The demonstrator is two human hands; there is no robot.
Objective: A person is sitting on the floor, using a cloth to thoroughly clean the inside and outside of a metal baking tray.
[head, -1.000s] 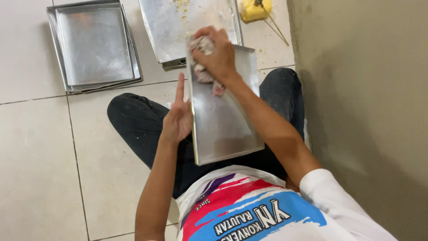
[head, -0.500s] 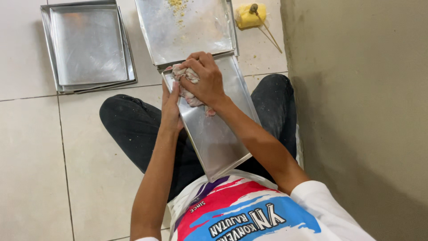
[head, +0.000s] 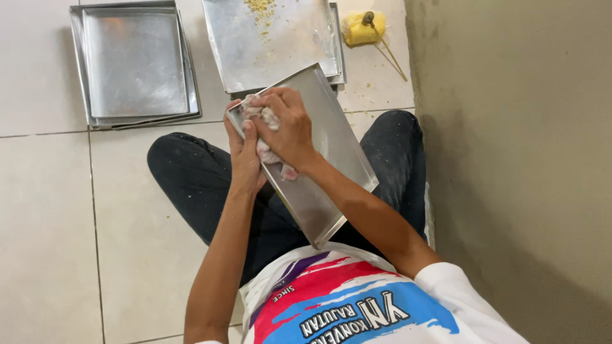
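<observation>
The pale tiled floor [head: 51, 210] carries stacked metal trays [head: 134, 64] at eleven o'clock, a crumb-strewn tray [head: 274, 44] at twelve, and a yellow lump [head: 362, 28] at one.

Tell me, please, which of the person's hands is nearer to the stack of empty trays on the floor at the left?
Left. The left hand grips the near-left edge of the lap tray, closer to the tray stack. The right hand presses a cloth on that tray, farther right.

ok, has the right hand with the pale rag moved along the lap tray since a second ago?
Yes. The right hand slid from the tray's far edge nearer its middle, toward the body.
</observation>
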